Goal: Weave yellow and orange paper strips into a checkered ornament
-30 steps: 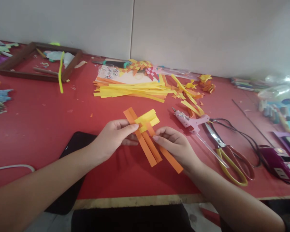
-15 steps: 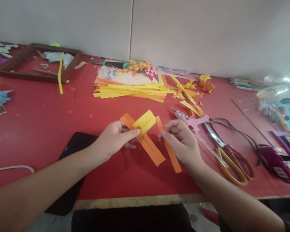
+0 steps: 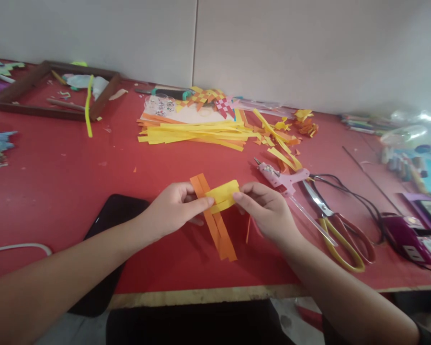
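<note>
My left hand [image 3: 177, 209] pinches a small weave of paper: long orange strips [image 3: 217, 225] crossed by folded yellow strips [image 3: 223, 195], held just above the red table [image 3: 57, 167]. My right hand [image 3: 267, 211] pinches the right end of the yellow strips. A loose orange strip [image 3: 248, 229] hangs edge-on below the right fingers. Both hands sit near the table's front edge.
A pile of yellow and orange strips [image 3: 197, 132] lies behind the hands. A pink glue gun [image 3: 282, 176] and yellow-handled scissors [image 3: 339, 237] lie to the right. A black phone [image 3: 107, 239] rests under my left forearm. A wooden frame [image 3: 53, 91] stands far left.
The weave has turned so the orange strips point more straight down. My right hand moved left from the separate orange strip onto the yellow strips' end.
</note>
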`<state>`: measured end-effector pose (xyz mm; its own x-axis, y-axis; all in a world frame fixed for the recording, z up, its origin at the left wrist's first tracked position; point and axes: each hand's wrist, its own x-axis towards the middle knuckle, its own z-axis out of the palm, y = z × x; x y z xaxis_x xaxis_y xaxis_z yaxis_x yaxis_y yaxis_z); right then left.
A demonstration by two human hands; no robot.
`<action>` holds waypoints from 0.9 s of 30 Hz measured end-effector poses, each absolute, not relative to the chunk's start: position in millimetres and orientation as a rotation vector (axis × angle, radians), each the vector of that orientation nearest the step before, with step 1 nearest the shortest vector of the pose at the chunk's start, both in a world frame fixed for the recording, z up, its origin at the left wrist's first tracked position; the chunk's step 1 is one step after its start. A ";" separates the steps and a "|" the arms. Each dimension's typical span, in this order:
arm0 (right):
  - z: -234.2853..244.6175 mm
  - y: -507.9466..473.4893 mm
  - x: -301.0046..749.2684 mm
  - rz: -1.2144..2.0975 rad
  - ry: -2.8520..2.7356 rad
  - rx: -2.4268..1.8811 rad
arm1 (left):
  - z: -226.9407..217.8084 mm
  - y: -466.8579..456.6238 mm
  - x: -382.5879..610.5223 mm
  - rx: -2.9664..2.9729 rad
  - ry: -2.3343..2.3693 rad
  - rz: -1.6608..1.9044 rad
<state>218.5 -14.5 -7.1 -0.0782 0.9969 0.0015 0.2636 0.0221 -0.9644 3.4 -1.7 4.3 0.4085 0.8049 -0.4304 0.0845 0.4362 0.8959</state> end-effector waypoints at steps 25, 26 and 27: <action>-7.1 -22.8 219.3 0.256 -1.939 -1.195 | 8.9 -1.0 8.6 0.930 1.081 0.484; -8.0 -24.1 219.3 0.230 -1.936 -1.197 | 8.6 -1.1 8.4 0.918 1.080 0.491; -8.7 -25.3 219.2 0.214 -1.915 -1.223 | 8.3 -1.3 8.1 0.909 1.081 0.500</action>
<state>219.2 -25.3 -8.7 -0.1781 0.8143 0.5525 0.6719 0.5108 -0.5363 8.1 -1.3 8.3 0.4139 0.7388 -0.5319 0.0734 0.5553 0.8284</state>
